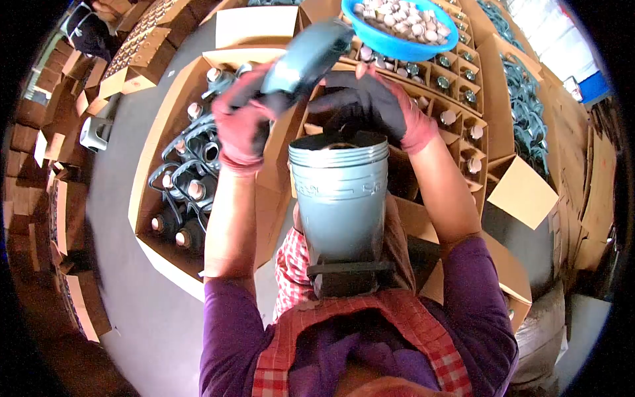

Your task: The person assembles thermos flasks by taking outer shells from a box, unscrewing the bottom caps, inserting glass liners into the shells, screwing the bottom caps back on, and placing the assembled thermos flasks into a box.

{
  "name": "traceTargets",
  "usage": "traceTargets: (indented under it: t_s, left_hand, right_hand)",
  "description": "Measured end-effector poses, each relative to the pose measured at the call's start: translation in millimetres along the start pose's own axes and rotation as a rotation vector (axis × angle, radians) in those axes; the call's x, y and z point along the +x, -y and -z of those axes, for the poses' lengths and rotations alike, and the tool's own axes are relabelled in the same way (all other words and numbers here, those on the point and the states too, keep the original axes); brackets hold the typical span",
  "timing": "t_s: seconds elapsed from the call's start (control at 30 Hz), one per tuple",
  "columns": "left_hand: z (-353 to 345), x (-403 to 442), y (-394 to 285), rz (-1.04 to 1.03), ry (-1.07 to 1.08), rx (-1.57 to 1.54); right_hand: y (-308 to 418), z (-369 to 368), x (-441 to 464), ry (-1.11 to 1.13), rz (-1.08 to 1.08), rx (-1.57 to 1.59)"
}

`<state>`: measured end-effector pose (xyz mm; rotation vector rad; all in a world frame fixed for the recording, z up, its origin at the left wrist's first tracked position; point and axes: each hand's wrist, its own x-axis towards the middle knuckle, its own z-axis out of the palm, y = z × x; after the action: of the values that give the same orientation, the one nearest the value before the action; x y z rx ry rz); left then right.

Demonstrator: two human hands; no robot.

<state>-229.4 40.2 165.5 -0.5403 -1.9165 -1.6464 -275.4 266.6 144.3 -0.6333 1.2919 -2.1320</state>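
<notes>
Apron (426,321) below, left fingers (259,109) grip a blue piece (301,63), right fingers' (347,99) state unclear, while boxed bottles (190,235) look mostly capped, one open.

Your single view comes from your own head, facing forward and steeply down through a wide, round-edged lens. Your apron (281,354) sits closest, along the bottom; your left hand (246,118) and right hand (387,109) come farther out, and the blue bowl (398,50) meets the top edge.

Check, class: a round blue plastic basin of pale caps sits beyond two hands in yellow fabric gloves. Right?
Yellow is wrong: in the head view, the left hand and right hand wear red and black fabric gloves. The blue basin of pale caps does sit beyond them.
</notes>
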Motion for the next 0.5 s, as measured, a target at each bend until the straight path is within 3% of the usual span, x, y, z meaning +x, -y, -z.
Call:
traceTargets:
  t_s: [0.03, 0.07, 0.13, 0.17, 0.2, 0.27, 0.3, 0.37, 0.43, 0.5]
  left_hand:
    - [9.5, -3.0, 7.1, -0.141, -0.002, -0.032]
    - [15.7, -5.0, 2.6, -0.088, 0.052, -0.193]
    - [18.9, -14.6, -2.3, -0.057, 0.217, -0.401]
    - [15.4, -18.0, -3.1, -0.053, 0.284, -0.41]
    - [8.9, -29.8, -5.6, 0.107, 0.286, -0.427]
    - [-14.5, -33.8, 4.8, 0.061, 0.366, -0.468]
    - [-13.2, -29.2, 5.9, 0.073, 0.438, -0.398]
    - [-19.6, -25.8, 6.8, 0.06, 0.43, -0.409]
    - [-19.9, -24.0, 5.0, 0.067, 0.447, -0.397]
    - [-19.1, -27.9, 12.0, 0.069, 0.415, -0.456]
  right_hand:
    - [-6.4, -3.0, -7.0, -0.076, 0.067, -0.08]
    - [-3.6, -3.8, -17.4, -0.245, 0.055, -0.335]
    - [-13.1, 12.0, -31.6, -0.305, 0.185, -0.077]
    - [-21.4, 16.1, -34.4, -0.268, 0.322, -0.144]
    - [-29.0, 5.2, -33.6, -0.252, 0.426, -0.186]
    - [-43.9, -7.3, -37.8, -0.123, 0.384, 0.038]
    - [-54.4, -3.0, -43.2, -0.211, 0.333, 0.0]
    - [-122.4, 73.3, -48.9, -0.357, 0.384, -0.283]
    - [-93.5, 37.8, -52.5, -0.334, 0.368, 0.217]
    - [-103.7, 47.5, -50.7, -0.462, 0.418, -0.314]
